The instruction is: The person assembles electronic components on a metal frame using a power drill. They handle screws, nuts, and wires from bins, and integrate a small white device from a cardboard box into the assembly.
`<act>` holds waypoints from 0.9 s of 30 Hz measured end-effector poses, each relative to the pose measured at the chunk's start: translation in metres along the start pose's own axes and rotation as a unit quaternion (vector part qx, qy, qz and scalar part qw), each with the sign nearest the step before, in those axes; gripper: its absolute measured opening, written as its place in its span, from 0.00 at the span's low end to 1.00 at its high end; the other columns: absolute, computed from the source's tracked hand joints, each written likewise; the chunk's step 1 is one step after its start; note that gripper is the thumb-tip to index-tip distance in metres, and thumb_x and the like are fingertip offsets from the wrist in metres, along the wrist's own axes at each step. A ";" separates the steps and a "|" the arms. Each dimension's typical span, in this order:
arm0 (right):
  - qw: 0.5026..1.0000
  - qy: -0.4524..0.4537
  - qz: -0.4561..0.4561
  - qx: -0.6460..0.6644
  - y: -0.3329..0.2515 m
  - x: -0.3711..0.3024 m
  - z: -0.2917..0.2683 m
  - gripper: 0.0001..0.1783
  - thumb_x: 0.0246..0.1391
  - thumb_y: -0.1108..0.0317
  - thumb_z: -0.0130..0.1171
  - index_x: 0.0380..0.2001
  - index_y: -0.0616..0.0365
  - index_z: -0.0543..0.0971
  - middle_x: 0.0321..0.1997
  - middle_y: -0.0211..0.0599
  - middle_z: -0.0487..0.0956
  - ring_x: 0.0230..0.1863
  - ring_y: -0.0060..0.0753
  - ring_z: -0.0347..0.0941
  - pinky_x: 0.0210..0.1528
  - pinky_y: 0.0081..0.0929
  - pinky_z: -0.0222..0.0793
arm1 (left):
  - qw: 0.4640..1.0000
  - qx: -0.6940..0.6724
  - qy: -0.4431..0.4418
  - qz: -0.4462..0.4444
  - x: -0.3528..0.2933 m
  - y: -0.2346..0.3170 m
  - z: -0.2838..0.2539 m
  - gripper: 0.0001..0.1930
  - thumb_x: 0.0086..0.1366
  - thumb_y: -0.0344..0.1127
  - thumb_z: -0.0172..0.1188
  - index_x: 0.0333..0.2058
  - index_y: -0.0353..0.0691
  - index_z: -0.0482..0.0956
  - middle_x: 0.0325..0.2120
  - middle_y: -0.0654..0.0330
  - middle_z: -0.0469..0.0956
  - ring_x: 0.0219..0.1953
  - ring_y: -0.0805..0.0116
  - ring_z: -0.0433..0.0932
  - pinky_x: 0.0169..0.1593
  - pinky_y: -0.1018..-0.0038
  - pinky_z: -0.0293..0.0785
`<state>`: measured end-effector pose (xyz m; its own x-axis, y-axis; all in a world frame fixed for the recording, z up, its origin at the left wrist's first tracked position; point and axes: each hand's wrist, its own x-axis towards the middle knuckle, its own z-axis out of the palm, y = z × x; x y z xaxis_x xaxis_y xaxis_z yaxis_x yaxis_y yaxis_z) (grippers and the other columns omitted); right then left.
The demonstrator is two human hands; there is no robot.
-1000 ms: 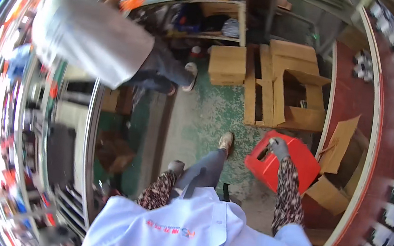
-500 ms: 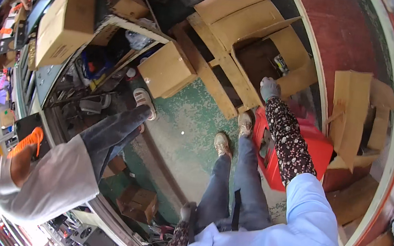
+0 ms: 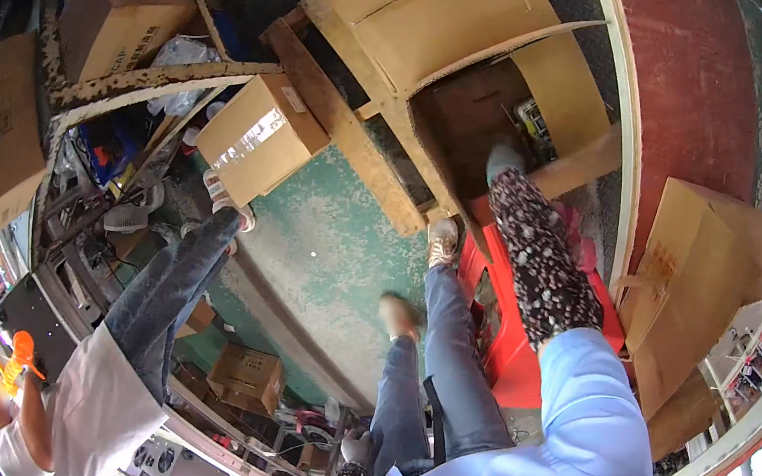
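My right hand (image 3: 506, 161), in a grey glove, reaches into a large open cardboard box (image 3: 462, 113). Just beyond it in the box lies a small pack with black and yellow-green parts (image 3: 535, 123); a gap shows between the two. The fingers are blurred against the dark inside, and I cannot make out anything in them. My left hand (image 3: 358, 446), also gloved, hangs beside my left thigh. Its fingers are too small and shaded to read.
A wooden pallet (image 3: 381, 170) borders the box. By my right leg stands a red plastic stool (image 3: 520, 355). Closed cartons, one taped (image 3: 263, 139), sit at left near a rusty metal frame (image 3: 160, 76). A co-worker (image 3: 101, 394) stands at left. An opened carton (image 3: 696, 282) is at right.
My right hand has gone from above the box's near edge down into it. My view has shifted closer to the box, and my left foot is blurred by motion.
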<state>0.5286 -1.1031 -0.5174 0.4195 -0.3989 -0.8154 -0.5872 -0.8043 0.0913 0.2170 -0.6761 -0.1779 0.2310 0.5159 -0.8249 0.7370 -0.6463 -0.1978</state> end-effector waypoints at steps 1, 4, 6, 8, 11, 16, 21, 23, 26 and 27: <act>0.999 0.034 0.003 0.016 -0.010 0.016 -0.004 0.12 0.43 0.67 0.48 0.30 0.53 0.80 0.36 0.42 0.77 0.39 0.38 0.74 0.35 0.37 0.71 | 1.000 -0.014 -0.013 -0.010 -0.004 0.008 0.002 0.11 0.48 0.36 0.54 0.29 0.37 0.79 0.25 0.53 0.78 0.30 0.62 0.78 0.36 0.70 0.72; 0.995 0.089 0.035 0.031 -0.017 0.061 -0.014 0.13 0.44 0.66 0.47 0.30 0.54 0.79 0.36 0.44 0.77 0.40 0.39 0.74 0.37 0.38 0.70 | 0.996 0.005 0.018 0.086 0.003 -0.036 0.019 0.13 0.51 0.44 0.56 0.28 0.40 0.79 0.23 0.56 0.77 0.29 0.60 0.76 0.34 0.69 0.71; 0.994 0.074 0.069 0.037 0.001 0.078 -0.012 0.13 0.45 0.66 0.46 0.31 0.55 0.79 0.37 0.45 0.77 0.40 0.40 0.73 0.38 0.38 0.70 | 0.980 0.076 0.045 0.178 0.022 -0.106 0.012 0.16 0.52 0.47 0.55 0.34 0.41 0.77 0.24 0.57 0.77 0.29 0.60 0.76 0.32 0.70 0.71; 0.995 0.060 0.072 0.023 0.007 0.094 -0.009 0.14 0.46 0.66 0.45 0.31 0.55 0.79 0.37 0.46 0.76 0.41 0.41 0.73 0.39 0.38 0.69 | 0.995 0.056 0.016 0.079 0.018 -0.123 0.028 0.16 0.52 0.47 0.55 0.34 0.41 0.76 0.24 0.57 0.77 0.30 0.60 0.76 0.33 0.70 0.71; 0.997 0.053 0.062 0.014 0.014 0.103 -0.004 0.14 0.47 0.66 0.44 0.32 0.56 0.78 0.38 0.47 0.76 0.41 0.42 0.73 0.40 0.39 0.69 | 1.000 0.001 -0.012 -0.009 0.006 -0.100 0.038 0.16 0.53 0.47 0.55 0.35 0.41 0.76 0.24 0.57 0.77 0.30 0.60 0.76 0.33 0.70 0.71; 0.999 0.040 -0.003 0.002 0.024 0.066 0.008 0.15 0.48 0.65 0.42 0.33 0.58 0.77 0.39 0.50 0.75 0.42 0.44 0.72 0.42 0.39 0.68 | 0.998 -0.046 -0.032 -0.037 -0.001 -0.090 0.043 0.17 0.53 0.47 0.54 0.36 0.41 0.75 0.24 0.57 0.77 0.30 0.61 0.76 0.33 0.70 0.71; 0.987 0.020 -0.159 -0.010 0.015 0.007 0.017 0.15 0.48 0.65 0.43 0.32 0.58 0.77 0.36 0.51 0.75 0.39 0.46 0.73 0.41 0.40 0.68 | 0.990 -0.125 -0.060 -0.013 0.003 -0.109 0.054 0.17 0.54 0.47 0.54 0.36 0.41 0.74 0.24 0.57 0.77 0.31 0.61 0.76 0.34 0.70 0.71; 0.960 0.032 -0.272 -0.055 0.001 -0.032 0.007 0.12 0.46 0.66 0.46 0.28 0.58 0.78 0.28 0.49 0.77 0.32 0.48 0.74 0.36 0.41 0.69 | 0.983 -0.162 -0.086 0.019 0.009 -0.131 0.061 0.17 0.54 0.47 0.54 0.37 0.41 0.74 0.24 0.57 0.77 0.31 0.62 0.76 0.34 0.70 0.71; 0.970 0.054 -0.231 0.060 0.007 -0.062 0.031 0.13 0.46 0.64 0.47 0.32 0.56 0.77 0.28 0.49 0.76 0.32 0.45 0.74 0.35 0.41 0.69 | 0.974 -0.154 -0.157 0.059 0.020 -0.141 0.068 0.13 0.58 0.42 0.52 0.33 0.38 0.73 0.24 0.57 0.77 0.25 0.67 0.77 0.27 0.72 0.73; 0.950 0.115 -0.257 0.136 0.029 -0.065 0.039 0.13 0.46 0.63 0.48 0.34 0.55 0.76 0.28 0.49 0.76 0.32 0.44 0.74 0.34 0.41 0.68 | 0.936 -0.294 -0.182 -0.059 0.016 -0.117 0.075 0.11 0.59 0.40 0.52 0.31 0.36 0.73 0.24 0.57 0.77 0.23 0.69 0.77 0.24 0.74 0.73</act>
<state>0.4571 -1.0830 -0.4839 0.8207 -0.0949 -0.5635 -0.4081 -0.7876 -0.4617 0.0872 -0.6343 -0.2081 -0.0278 0.2685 -0.9629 0.9909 -0.1198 -0.0620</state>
